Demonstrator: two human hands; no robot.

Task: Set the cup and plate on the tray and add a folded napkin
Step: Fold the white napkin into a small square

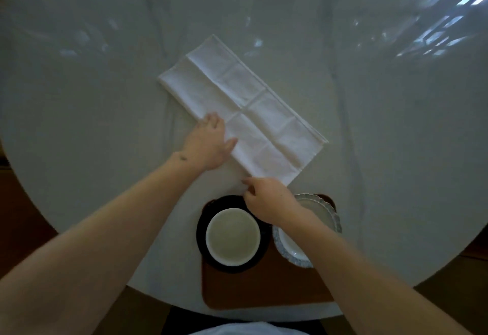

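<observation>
The left hand (pixel 208 144) lies flat and spread on the napkin (pixel 245 107); the right hand (pixel 269 200) pinches its near corner (cup (pixel 232 237) and plate (pixel 306 229) just behind, on the tray (pixel 264 289)).

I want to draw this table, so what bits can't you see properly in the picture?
Head view only:
- Plate: its middle and near rim are hidden under the right forearm.
- Tray: its far end is covered by the dark saucer, cup and plate.
- Napkin: its near corner is hidden by the right hand; the left hand covers part of one long edge.
- Table: the far side is blurred by glare and cut off by the frame.
</observation>
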